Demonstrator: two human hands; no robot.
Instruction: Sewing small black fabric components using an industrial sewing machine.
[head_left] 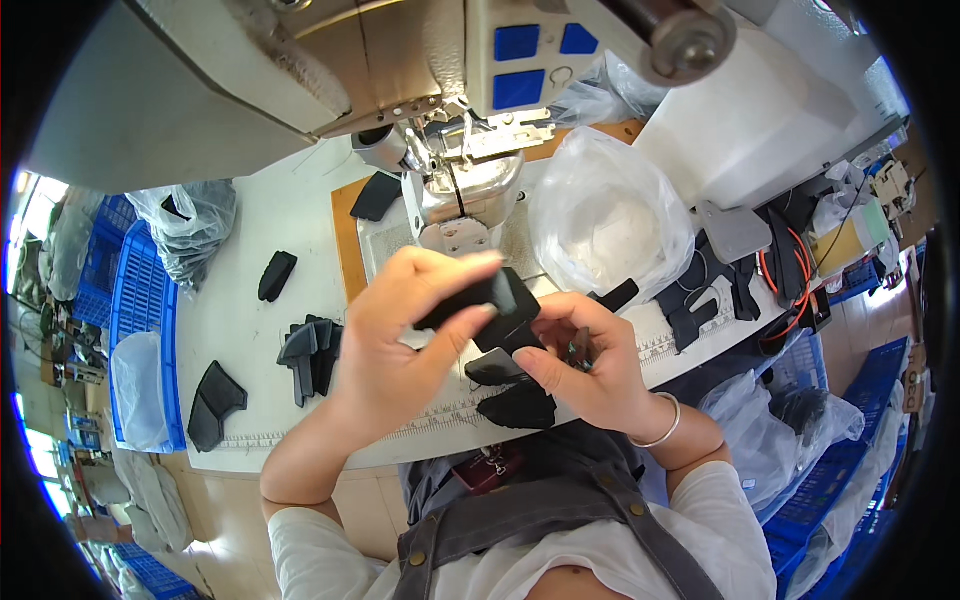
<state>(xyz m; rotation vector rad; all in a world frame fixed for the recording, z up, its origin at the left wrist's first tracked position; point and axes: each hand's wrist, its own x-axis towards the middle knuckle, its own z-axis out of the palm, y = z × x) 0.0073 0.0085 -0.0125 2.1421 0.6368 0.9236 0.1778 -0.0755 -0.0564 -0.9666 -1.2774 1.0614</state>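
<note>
In front of the sewing machine, a black sewn piece [512, 318] is held up between my two hands. My left hand [392, 340] pinches its left end between thumb and fingers, slightly blurred. My right hand [592, 362] grips the right side, thumb over the lower edge. A small dark object with a bit of green [580, 346] is tucked in the right palm; its kind is unclear. Just below the hands, another black piece [518, 406] lies at the table's front edge. The machine's needle area [462, 185] is just beyond the hands.
A clear plastic bag [610, 215] stands right of the machine. Black pieces lie on the left: a stack [312, 355], an angled one [215, 405] and a small one [277, 276]. Blue crates [178, 360] flank the table. More black parts [700, 300] lie at right.
</note>
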